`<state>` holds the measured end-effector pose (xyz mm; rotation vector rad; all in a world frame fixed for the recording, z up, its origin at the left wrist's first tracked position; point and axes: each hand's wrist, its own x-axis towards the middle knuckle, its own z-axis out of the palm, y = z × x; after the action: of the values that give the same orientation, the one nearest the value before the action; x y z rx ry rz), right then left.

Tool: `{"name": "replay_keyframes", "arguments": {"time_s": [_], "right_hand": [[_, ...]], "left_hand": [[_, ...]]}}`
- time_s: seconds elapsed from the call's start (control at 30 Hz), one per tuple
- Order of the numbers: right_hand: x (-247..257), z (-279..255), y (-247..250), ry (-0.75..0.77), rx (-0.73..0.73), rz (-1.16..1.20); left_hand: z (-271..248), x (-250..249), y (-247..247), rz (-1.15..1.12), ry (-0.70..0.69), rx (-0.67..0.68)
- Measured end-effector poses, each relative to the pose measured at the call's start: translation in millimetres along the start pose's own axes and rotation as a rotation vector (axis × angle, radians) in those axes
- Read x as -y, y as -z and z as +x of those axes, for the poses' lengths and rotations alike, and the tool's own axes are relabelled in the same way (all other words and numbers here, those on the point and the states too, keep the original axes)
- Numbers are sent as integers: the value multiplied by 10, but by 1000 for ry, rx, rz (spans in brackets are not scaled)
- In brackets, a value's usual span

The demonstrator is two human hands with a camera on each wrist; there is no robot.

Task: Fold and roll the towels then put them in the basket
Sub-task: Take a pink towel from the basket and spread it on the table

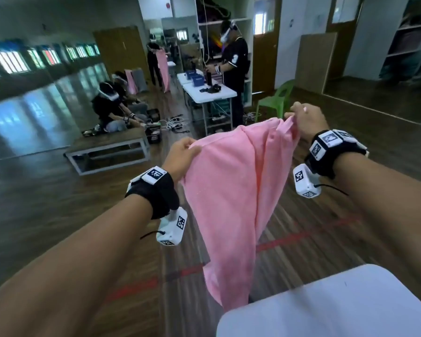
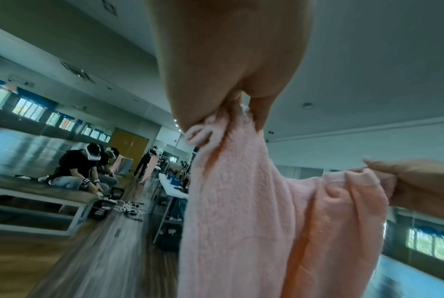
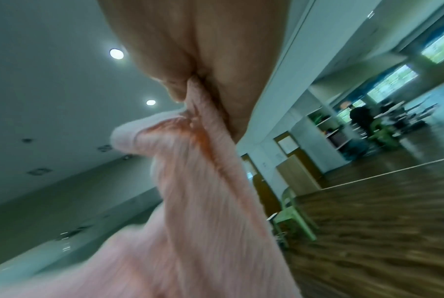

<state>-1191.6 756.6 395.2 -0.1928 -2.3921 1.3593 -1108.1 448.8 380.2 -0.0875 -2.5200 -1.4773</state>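
1. The step in hand looks like opening out the soft pink terry towel (image 1: 231,190) before the first fold; no fold is made yet and no basket is in view.
2. The left hand (image 1: 184,158) pinches one top corner, and the right hand (image 1: 304,120) pinches the other, both clamped on bunched cloth.
3. The towel hangs in the air between the hands, above the wooden floor, its low tip near the edge of the white table (image 1: 350,300).
4. Its long axis runs downward, top edge slack and creased.
5. Next, I judge, the hands must draw apart to tauten that edge, then lay it flat.
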Motion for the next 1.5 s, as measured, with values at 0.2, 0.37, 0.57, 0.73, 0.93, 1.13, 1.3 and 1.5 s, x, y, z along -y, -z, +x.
{"name": "replay_keyframes", "arguments": {"time_s": [0.2,0.37,0.57,0.73,0.93,1.13,1.3,1.5], "right_hand": [[-1443,-470,808,-114,6,-277],[-3023,-2257,1083,-356,416,-548],[-4289,-4659,2425,-726,459,-806],[-4218,-5449,2969,-743,225,-1066],[-4102,-5846,2117,-718,592,-797],[-4133,-6312,2474,-735,683,-750],[-4145,-7164,3063,-781,664,-694],[-4101,-8252,3822,-884,640,-624]], "left_hand": [[-721,930,-760,29,54,234],[-2431,1683,-1731,97,213,669],[-4571,1345,-2593,7,333,1286],[-5226,969,-2832,169,131,1323],[-5315,1495,-2987,855,-126,1198],[-5975,1301,-3197,930,-137,1200],[-7005,879,-3411,899,-167,1242],[-8320,336,-3595,949,-202,1327]]}}
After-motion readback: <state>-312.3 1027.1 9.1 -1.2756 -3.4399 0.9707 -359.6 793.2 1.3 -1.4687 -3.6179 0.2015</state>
